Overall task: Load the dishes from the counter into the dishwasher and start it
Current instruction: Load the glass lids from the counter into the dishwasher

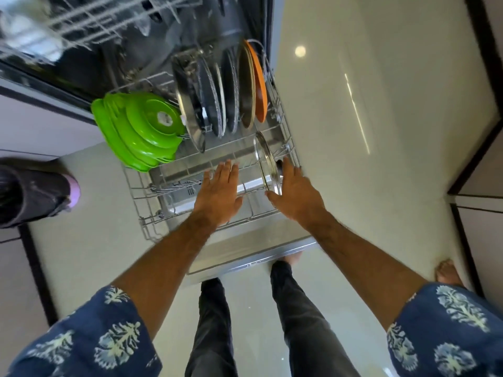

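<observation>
The dishwasher's lower rack (152, 197) is pulled out over the open door (245, 251). In it stand a green plastic lid (141, 129), a steel plate (187, 115), dark plates (215, 104) and an orange plate (260, 85). A glass pot lid (268, 164) stands on edge at the rack's right front. My right hand (295, 194) lies flat against the lid, fingers straight, by its black knob. My left hand (220, 194) hovers flat over the rack's bare front, fingers straight.
The upper rack (89, 25) sits above, blurred. Another person's dark-trousered leg and foot (40, 194) is at the left by the cabinet. My legs and bare feet stand at the door's front edge. Glossy pale floor (353, 131) lies to the right.
</observation>
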Demonstrator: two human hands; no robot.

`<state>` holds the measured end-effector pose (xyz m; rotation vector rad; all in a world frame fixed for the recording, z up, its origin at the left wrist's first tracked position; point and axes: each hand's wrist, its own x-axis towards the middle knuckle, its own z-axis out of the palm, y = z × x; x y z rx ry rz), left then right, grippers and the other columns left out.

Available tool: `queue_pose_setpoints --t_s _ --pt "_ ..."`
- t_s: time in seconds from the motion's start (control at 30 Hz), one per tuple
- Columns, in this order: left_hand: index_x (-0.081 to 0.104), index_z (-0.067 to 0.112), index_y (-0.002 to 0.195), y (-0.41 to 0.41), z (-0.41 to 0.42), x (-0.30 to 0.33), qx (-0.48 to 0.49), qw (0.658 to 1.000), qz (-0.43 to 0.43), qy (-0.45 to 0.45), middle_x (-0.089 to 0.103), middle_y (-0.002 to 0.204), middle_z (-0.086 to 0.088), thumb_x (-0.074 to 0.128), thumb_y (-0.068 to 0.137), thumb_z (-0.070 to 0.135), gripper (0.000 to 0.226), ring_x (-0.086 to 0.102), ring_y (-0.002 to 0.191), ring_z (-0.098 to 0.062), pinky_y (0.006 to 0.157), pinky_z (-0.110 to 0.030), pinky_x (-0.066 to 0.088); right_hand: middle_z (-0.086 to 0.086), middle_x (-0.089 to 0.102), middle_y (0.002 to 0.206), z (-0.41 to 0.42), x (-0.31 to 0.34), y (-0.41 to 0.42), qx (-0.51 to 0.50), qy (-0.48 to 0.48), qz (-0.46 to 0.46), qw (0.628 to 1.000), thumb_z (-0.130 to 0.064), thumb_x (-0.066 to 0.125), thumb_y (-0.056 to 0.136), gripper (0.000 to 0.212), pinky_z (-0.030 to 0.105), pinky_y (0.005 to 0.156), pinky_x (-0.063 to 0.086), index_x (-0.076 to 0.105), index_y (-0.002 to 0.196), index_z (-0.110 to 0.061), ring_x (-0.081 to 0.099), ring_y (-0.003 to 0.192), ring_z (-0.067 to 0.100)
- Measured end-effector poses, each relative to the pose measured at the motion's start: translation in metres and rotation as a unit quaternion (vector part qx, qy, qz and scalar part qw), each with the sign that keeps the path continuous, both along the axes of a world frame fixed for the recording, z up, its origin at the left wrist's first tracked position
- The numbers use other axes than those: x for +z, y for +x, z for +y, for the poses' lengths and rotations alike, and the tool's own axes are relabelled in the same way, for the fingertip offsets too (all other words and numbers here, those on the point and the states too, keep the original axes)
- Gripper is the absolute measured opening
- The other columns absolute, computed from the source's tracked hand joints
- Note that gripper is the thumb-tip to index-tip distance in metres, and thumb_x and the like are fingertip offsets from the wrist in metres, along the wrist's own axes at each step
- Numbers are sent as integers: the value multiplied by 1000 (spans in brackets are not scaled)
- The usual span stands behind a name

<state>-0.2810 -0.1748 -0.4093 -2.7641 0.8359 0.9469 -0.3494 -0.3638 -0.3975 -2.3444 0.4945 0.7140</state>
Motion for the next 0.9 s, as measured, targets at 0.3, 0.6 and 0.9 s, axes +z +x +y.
queue_pose_setpoints --t_s 0.3,0.6,0.9 --pt "10 5 158 -56 85 177 74 989 -125 8 7 166 -16 37 97 59 86 5 154 -32 120 -60 8 23 16 162 103 155 -3 253 -56 -158 953 -53 58 91 93 54 119 21 13 157 -6 13 150 40" --pt "25 2 155 -132 298 336 211 942 -260 16 22 162 -20 40 95 59 84 21 150 -37 117 -61 21 15 6 165 281 313 -9 428 -86 -264 860 -50 60 90 94 53 122 13 8 159 -12 6 152 36" --pt "7 5 158 -256 536 434 369 858 -352 64 1 166 -15 24 97 62 86 -1 154 -33 120 -60 10 16 27 160 540 421 -42 557 -100 -394 724 -59 45 88 85 56 116 28 22 156 -13 27 146 38"
